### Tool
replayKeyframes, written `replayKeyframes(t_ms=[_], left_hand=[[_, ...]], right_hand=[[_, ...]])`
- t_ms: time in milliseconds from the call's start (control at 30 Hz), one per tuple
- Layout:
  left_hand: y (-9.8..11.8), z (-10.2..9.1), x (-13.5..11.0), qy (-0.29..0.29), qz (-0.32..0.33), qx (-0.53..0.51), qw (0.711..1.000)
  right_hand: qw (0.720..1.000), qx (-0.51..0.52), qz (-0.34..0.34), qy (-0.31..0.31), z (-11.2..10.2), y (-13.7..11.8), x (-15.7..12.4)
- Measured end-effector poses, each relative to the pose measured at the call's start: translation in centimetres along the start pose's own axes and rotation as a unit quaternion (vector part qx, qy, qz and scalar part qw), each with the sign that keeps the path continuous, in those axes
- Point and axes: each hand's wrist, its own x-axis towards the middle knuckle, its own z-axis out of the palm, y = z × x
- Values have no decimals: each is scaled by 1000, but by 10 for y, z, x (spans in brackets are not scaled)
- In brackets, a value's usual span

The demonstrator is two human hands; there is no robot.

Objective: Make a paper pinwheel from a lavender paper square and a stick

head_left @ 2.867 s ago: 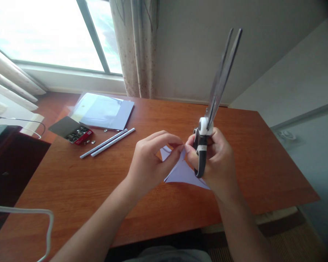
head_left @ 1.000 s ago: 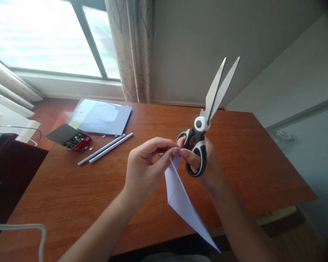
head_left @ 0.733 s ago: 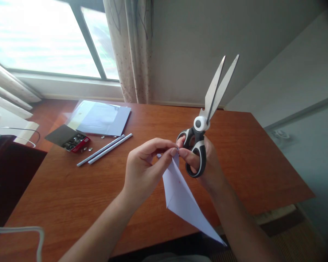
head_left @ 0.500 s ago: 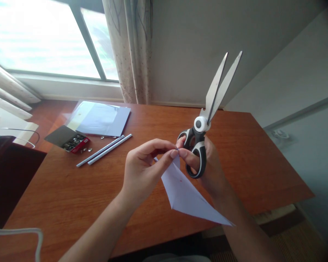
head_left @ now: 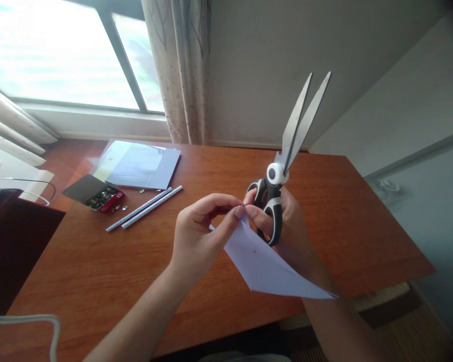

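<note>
Glaring, overexposed window [head_left: 56, 50] at left; dim, hazy wall [head_left: 256, 70]; dark right corner.

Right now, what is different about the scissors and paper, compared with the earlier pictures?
The scissors turned from nearly edge-on to broad side. The paper hung lower, then its tip swung up rightward. Nothing was visibly let go: left hand and right hand still meet at the paper. The red box and two pale rods stayed.

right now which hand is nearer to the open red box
Left. The left hand is right of the red box, with two thin rods lying between; the right hand, holding the scissors, is farther to the right.
</note>
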Motion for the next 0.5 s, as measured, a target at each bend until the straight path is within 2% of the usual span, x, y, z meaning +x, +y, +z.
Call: replayKeyframes(t_ms=[200, 333, 500], left_hand=[[1, 0, 0, 1, -6, 1, 1000], [1, -1, 1, 12, -24, -41, 999], [-3, -4, 3, 29, -59, -97, 993]], right_hand=[[1000, -8, -2, -12, -4, 3, -1], [999, -1, 6, -40, -15, 10, -5], [989, -124, 53, -64, -30, 20, -18]])
